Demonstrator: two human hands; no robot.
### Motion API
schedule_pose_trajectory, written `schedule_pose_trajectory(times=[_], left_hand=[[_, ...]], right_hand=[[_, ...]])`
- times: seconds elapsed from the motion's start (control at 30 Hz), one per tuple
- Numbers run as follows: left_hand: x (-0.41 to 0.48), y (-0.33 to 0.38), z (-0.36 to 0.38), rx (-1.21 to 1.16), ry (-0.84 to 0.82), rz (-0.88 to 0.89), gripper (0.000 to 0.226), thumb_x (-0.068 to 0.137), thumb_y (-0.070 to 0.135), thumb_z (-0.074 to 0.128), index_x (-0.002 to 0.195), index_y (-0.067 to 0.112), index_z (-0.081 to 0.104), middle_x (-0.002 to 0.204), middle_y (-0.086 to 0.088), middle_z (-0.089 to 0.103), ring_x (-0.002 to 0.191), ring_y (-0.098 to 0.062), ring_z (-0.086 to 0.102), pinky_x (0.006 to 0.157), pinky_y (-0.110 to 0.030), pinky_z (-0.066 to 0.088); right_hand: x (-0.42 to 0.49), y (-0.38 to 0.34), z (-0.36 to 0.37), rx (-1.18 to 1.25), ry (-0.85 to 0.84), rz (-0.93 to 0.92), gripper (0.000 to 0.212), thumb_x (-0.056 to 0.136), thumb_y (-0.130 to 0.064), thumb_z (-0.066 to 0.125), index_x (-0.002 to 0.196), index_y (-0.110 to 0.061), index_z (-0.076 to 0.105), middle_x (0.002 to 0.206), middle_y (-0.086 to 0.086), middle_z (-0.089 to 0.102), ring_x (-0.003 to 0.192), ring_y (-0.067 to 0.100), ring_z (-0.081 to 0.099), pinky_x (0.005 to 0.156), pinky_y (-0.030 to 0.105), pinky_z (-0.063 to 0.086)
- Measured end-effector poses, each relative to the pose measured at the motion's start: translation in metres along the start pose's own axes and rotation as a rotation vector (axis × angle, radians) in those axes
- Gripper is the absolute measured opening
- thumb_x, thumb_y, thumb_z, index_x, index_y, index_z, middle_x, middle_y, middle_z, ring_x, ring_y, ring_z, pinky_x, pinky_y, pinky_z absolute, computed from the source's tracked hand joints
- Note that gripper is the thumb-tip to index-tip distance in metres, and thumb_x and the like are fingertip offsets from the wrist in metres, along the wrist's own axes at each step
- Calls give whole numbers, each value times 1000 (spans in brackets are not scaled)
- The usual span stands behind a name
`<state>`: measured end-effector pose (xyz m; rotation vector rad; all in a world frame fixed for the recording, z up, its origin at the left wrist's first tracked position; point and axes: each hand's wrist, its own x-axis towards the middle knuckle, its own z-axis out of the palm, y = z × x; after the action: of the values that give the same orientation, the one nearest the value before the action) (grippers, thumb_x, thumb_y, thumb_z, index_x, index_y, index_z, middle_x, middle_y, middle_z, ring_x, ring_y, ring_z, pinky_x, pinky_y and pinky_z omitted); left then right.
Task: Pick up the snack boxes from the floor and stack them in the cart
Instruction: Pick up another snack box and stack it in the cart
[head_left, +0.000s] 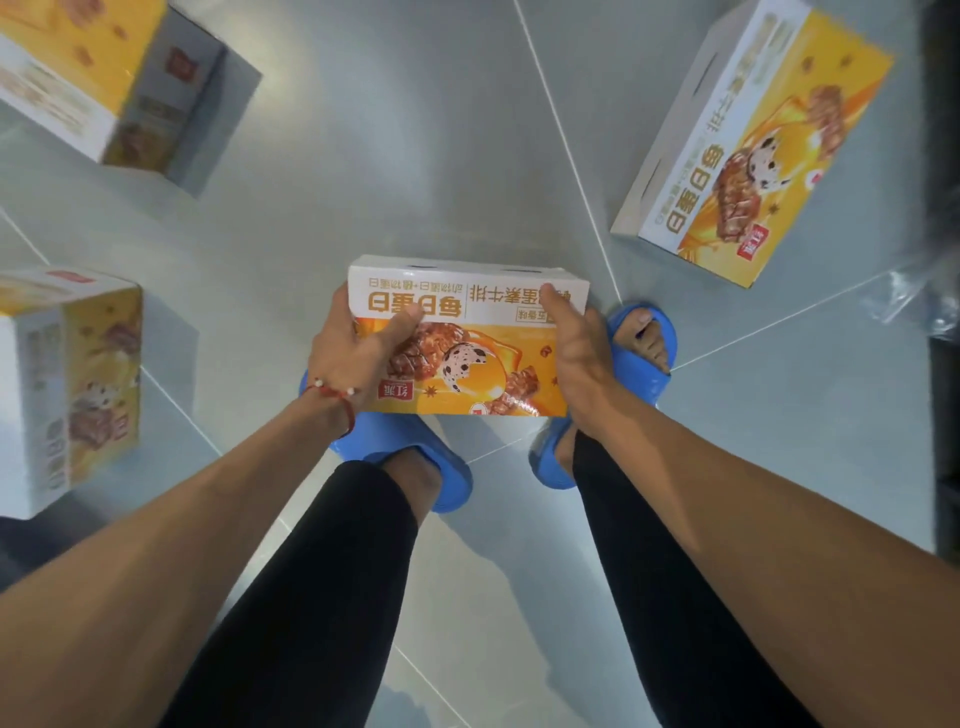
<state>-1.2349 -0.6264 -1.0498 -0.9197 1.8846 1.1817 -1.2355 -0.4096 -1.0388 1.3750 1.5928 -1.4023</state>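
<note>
I have the snack box (467, 338) clamped between my hands, left hand (353, 348) on its left end, right hand (576, 338) on its right, above my feet and the floor (415, 156).

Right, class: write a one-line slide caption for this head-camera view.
Both hands, left hand and right hand, grip a snack box above blue slippers; three boxes lie on the floor.

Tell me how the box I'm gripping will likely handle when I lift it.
The held box looks like stiff cardboard, so it probably won't sag between left hand and right hand. Its glossy print may be slippery. Flat faces suggest stable stacking.
</note>
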Motion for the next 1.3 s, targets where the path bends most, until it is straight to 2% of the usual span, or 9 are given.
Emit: schedule_pose_trajectory(times=[0.1,0.17,0.3,0.47,0.63,0.77,0.93,1.13,1.3], left_hand=[[-38,15,-13,-13,32,-27,53,78,59,75,123,36,58,106,18,71,96,-6,68,92,-38,56],[-63,28,-23,-25,63,-46,50,74,63,75,116,39,61,103,19,72,95,-7,69,94,-41,55],[-120,53,-42,-93,89,-60,56,62,76,74,106,44,64,100,20,74,94,-11,72,93,-45,56],[-202,90,-64,-222,99,-97,65,58,79,76,108,39,66,102,14,76,92,-16,74,91,-48,57],[-288,127,-78,-334,90,-90,53,72,64,77,113,31,66,102,7,77,89,-17,75,84,-47,60],[-347,161,-87,-375,69,-30,39,81,53,74,109,27,68,97,8,77,84,-14,76,81,-39,61],[-406,192,-110,-388,12,37,38,83,56,69,112,31,66,99,9,77,85,-15,76,81,-40,60],[-469,206,-162,-539,-74,25,22,95,33,63,118,32,64,105,4,77,88,-24,76,82,-46,60],[-513,210,-211,-568,-110,131,41,90,28,68,129,32,59,112,1,75,93,-27,75,81,-46,59]], right_hand=[[-32,-15,-12,-66,-17,0,68,69,-60,72,121,-17,65,103,0,80,94,22,77,93,48,61],[-58,-29,-20,-115,-16,-17,62,74,-58,73,119,-17,61,107,-2,77,94,20,75,90,44,61],[-113,-51,-39,-225,-16,-108,48,92,-51,71,120,-16,53,112,-4,67,97,11,68,72,20,51],[-195,-85,-73,-311,-27,-213,48,94,-53,69,121,-20,47,112,-8,56,102,9,63,76,15,51],[-266,-105,-111,-325,-82,-213,61,85,-62,72,126,-26,45,131,2,53,109,14,65,90,35,59],[-324,-124,-141,-320,-52,-244,58,93,-55,68,134,-23,42,128,0,45,113,9,58,86,26,52],[-392,-144,-164,-239,-90,-232,56,85,-65,71,119,-32,39,130,3,56,112,18,69,97,45,60],[-476,-177,-168,-229,-123,-308,50,97,-49,67,128,-22,38,123,-3,63,109,18,71,99,48,58],[-536,-198,-160,-242,-157,-388,46,102,-40,59,138,-21,37,119,-10,59,107,11,66,98,40,54]])
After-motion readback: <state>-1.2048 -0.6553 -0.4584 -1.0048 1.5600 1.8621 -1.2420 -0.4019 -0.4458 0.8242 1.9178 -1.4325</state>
